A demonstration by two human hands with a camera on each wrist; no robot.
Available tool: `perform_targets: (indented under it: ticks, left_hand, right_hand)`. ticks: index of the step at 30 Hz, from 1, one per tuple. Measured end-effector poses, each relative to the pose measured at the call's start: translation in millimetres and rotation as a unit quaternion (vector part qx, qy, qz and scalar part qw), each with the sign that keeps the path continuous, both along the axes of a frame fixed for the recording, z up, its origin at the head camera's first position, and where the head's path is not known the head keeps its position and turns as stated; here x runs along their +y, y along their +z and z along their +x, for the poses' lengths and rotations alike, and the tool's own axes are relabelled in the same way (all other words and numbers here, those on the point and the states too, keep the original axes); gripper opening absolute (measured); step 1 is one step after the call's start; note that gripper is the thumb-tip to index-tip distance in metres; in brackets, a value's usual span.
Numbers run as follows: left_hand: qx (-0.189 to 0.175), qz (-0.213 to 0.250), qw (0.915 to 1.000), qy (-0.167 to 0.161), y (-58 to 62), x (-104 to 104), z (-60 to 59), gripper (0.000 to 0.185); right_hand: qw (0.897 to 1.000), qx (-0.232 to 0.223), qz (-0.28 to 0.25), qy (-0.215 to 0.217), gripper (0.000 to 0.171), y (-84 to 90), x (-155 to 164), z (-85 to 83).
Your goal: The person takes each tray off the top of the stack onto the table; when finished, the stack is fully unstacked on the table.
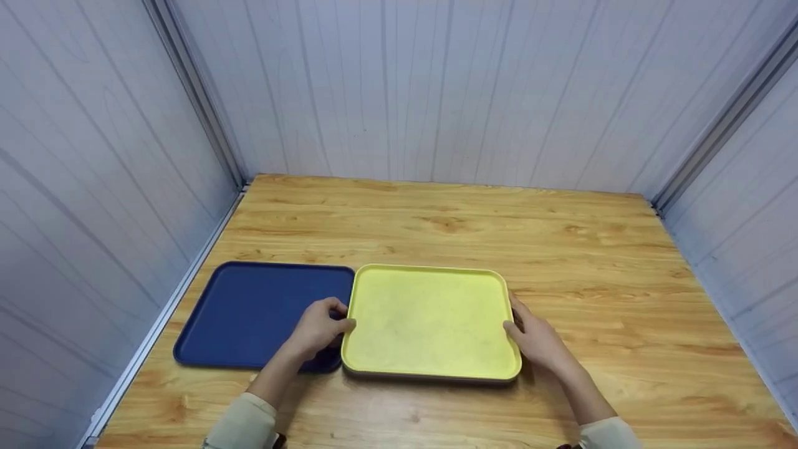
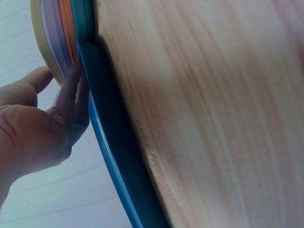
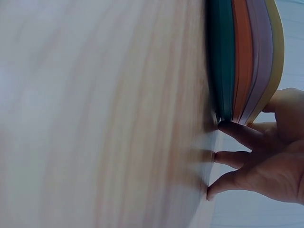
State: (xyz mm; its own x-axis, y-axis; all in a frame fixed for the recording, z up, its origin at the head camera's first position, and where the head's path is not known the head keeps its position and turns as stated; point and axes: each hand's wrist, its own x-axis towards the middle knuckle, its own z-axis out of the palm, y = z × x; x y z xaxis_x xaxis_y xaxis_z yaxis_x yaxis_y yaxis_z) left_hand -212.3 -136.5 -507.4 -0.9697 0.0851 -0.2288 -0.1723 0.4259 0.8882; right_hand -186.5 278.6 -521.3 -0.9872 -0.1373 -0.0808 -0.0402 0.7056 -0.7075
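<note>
A yellow tray tops a stack of trays whose edges show in the wrist views: a purple tray, an orange tray and green edges at the bottom. My left hand grips the stack's left side, thumb on the yellow rim and fingers lower down, close to a blue tray lying flat beside it. At the opposite side my right hand holds the stack, thumb at the yellow rim. Its index fingertip reaches the lowest edge, while other fingertips rest on the table.
Both trays' places are on a wood-grain table near its front. Pale panel walls close off the back and both sides, with metal strips at the corners. The blue tray's right edge adjoins the stack.
</note>
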Motion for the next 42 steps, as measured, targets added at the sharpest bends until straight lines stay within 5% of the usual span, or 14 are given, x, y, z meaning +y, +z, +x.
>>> perform_targets:
  ticks: [13, 21, 32, 38, 42]
  left_hand:
    - [-0.001, 0.068, 0.9976, 0.016, -1.9, -0.2, 1.1, 0.013]
    - [0.011, 0.046, 0.9987, 0.017, -1.0, -0.9, 0.1, 0.010]
    - [0.042, -0.003, 0.9977, 0.053, -0.5, -2.4, 3.1, 0.017]
    - [0.094, -0.106, 0.9873, 0.073, 2.9, 1.6, 4.5, 0.014]
    - [0.106, -0.133, 0.9821, 0.081, 6.2, 3.9, 2.7, 0.012]
  right_hand:
    - [1.000, -0.008, -0.002, 0.009, 0.059, -0.2, 2.5, 3.2]
    - [1.000, -0.008, 0.004, 0.019, 0.058, 0.7, 4.4, 3.1]
    - [1.000, 0.004, 0.014, 0.019, 0.055, -0.3, 4.0, 0.7]
    - [1.000, 0.006, 0.014, 0.021, 0.055, -0.3, 3.8, 0.7]
    - [1.000, 0.008, 0.020, 0.022, 0.055, 1.6, 3.4, 1.7]
